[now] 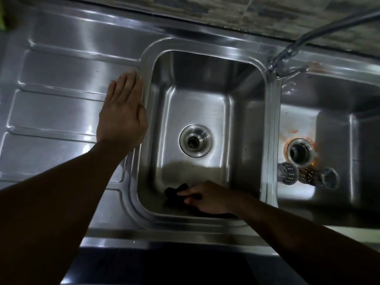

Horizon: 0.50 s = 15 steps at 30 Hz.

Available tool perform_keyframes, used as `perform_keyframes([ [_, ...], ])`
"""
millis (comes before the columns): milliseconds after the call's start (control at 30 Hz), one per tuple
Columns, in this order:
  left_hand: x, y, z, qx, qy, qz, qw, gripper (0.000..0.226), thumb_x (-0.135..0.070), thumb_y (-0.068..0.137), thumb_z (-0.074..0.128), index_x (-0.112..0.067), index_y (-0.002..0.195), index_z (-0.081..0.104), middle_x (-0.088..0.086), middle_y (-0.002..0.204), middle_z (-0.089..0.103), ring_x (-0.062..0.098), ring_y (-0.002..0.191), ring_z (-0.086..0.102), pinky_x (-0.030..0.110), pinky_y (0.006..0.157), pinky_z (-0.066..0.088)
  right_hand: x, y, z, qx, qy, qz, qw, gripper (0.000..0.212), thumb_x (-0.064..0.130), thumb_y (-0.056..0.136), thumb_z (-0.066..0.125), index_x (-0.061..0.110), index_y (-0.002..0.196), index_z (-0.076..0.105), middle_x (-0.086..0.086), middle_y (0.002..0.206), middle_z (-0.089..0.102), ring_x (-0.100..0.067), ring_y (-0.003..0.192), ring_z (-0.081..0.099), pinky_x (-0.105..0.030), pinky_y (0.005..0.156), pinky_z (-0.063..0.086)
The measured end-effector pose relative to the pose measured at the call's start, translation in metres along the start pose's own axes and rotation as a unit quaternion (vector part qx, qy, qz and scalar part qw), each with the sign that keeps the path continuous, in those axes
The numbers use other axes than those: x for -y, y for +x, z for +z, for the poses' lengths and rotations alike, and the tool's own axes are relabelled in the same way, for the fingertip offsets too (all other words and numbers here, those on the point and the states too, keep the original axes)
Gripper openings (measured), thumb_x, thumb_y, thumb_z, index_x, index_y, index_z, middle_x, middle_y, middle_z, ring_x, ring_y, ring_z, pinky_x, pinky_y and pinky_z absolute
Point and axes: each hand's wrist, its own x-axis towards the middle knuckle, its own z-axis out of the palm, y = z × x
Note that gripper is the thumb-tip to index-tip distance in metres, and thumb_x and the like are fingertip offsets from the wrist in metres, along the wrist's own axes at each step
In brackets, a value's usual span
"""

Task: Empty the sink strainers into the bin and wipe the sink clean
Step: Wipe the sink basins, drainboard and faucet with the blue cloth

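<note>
A steel double sink fills the view. In the left basin (197, 83), my right hand (207, 197) presses a dark cloth (174, 192) against the near wall and floor. The basin's drain (195, 140) is open, with no strainer in it. My left hand (123, 112) lies flat, fingers together, on the drainboard beside the basin's left rim. In the right basin (337, 128), two perforated metal strainers (287, 173) (320, 177) lie on their sides near the drain (299, 151), which is ringed with orange residue.
The ribbed steel drainboard (57, 103) stretches to the left. A curved tap (296, 48) rises at the back between the basins. Orange stains mark the ledge behind the right basin. A tiled wall runs along the back edge.
</note>
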Motion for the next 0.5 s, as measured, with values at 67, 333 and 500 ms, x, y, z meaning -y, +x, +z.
perform_keyframes([
  [67,0.0,0.0,-0.001,0.01,-0.001,-0.002,1.0,0.057,-0.024,0.102,0.029,-0.008,0.157,0.029,0.015,0.165,0.026,0.027,0.156,0.017,0.044,0.129,0.01,-0.01,-0.006,-0.006,0.002,-0.06,0.006,0.998,0.038,0.026,0.099,0.058,0.033,0.136,0.059,0.006,0.139,0.06,-0.008,0.12,0.056,-0.005,0.087,0.032],
  [333,-0.001,0.001,-0.001,0.015,-0.007,-0.009,1.0,0.058,-0.024,0.1,0.029,-0.008,0.156,0.031,0.014,0.165,0.026,0.026,0.156,0.017,0.045,0.129,0.011,-0.042,0.006,-0.05,-0.019,-0.448,0.082,0.89,0.023,0.017,0.087,0.064,0.007,0.105,0.073,-0.015,0.11,0.071,-0.033,0.107,0.066,-0.038,0.096,0.05],
  [500,0.002,0.0,-0.001,0.035,-0.011,-0.009,0.999,0.059,-0.028,0.103,0.026,-0.01,0.158,0.024,0.01,0.167,0.018,0.021,0.157,0.009,0.045,0.129,0.009,-0.04,0.051,-0.173,-0.063,-0.656,0.222,0.718,0.059,0.025,0.093,0.058,0.004,0.146,0.044,-0.022,0.153,0.038,-0.044,0.14,0.032,-0.061,0.115,0.024],
])
